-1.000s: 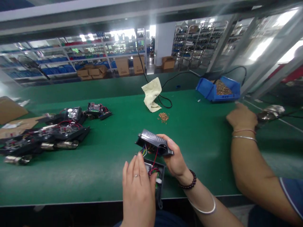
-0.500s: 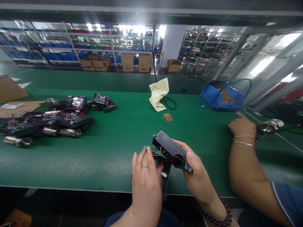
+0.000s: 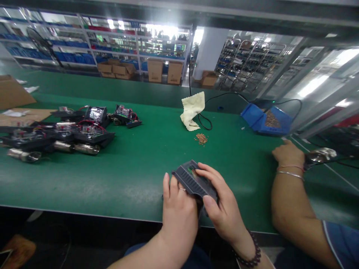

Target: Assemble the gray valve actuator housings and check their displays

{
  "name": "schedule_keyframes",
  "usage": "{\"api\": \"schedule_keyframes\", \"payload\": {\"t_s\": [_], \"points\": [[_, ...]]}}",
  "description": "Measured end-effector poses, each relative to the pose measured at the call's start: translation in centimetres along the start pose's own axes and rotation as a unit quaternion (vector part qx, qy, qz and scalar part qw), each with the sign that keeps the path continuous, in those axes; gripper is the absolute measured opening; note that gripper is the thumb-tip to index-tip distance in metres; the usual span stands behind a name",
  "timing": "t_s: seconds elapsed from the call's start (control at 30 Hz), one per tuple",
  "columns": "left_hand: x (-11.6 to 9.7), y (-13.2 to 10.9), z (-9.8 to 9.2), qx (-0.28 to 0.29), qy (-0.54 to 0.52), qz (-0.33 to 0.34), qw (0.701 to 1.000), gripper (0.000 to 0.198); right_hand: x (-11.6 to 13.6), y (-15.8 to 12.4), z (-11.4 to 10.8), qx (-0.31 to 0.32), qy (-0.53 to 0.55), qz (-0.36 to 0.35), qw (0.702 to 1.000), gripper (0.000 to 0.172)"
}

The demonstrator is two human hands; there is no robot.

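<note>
In the head view, a dark grey ribbed plastic housing cover (image 3: 188,180) is tilted over the near part of the bench. My right hand (image 3: 226,209) grips it from the right, fingers over the top and thumb along its near edge. My left hand (image 3: 181,215) reaches under the cover's left side, its fingers partly hidden, closed around the lower housing half, which is mostly covered. Beyond my hands lies a small pile of brass-coloured screws (image 3: 201,139), with a pale yellow cloth (image 3: 193,111) behind it.
Several open dark housings with wires and metal cylinders (image 3: 86,148) lie on the left of the green bench (image 3: 146,160). A blue bin (image 3: 273,129) of screws stands back right. Another person's forearm (image 3: 291,201) rests on the bench at right. A black cable (image 3: 224,93) runs behind.
My right hand has turned the cover and lowered it over the lower half, so the wires between are now hidden. My left fingers have gone beneath it. The view has shifted slightly.
</note>
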State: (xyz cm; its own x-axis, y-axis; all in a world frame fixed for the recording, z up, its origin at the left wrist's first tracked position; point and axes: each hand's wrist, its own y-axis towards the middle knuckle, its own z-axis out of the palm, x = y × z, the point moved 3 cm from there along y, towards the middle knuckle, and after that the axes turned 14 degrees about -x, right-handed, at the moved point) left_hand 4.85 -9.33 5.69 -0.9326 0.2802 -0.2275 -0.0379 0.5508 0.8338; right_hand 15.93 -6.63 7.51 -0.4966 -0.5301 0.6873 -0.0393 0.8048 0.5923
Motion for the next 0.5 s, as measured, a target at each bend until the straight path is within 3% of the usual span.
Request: {"api": "schedule_keyframes", "payload": {"t_s": [0.17, 0.27, 0.3, 0.33, 0.4, 0.5], "points": [[0.3, -0.9, -1.1, 0.0, -0.022, -0.016, 1.0, 0.034, 0.3, -0.3, -0.1, 0.01, -0.012, -0.041, 0.999, 0.043], [2.0, -2.5, -1.6, -0.042, -0.075, -0.064, 0.994, 0.027, 0.2, -0.3, 0.0, 0.017, -0.021, -0.063, 0.998, 0.043], [2.9, -3.1, -1.6, -0.047, -0.097, -0.088, 0.99, 0.034, 0.2, -0.3, 0.0, 0.019, -0.021, -0.071, 0.997, 0.044], [3.8, -3.7, -1.4, -0.036, -0.121, -0.116, 0.985, 0.048, 0.2, -0.4, 0.0, 0.024, -0.02, -0.078, 0.996, 0.044], [5.5, -4.7, -0.6, 0.043, -0.184, -0.185, 0.964, 0.076, 0.1, -0.4, 0.0, 0.036, -0.024, -0.094, 0.995, 0.045], [6.8, -5.5, 0.5, 0.174, -0.293, -0.285, 0.896, 0.086, -0.1, -0.5, 0.0, 0.06, -0.042, -0.128, 0.989, 0.05]]}}
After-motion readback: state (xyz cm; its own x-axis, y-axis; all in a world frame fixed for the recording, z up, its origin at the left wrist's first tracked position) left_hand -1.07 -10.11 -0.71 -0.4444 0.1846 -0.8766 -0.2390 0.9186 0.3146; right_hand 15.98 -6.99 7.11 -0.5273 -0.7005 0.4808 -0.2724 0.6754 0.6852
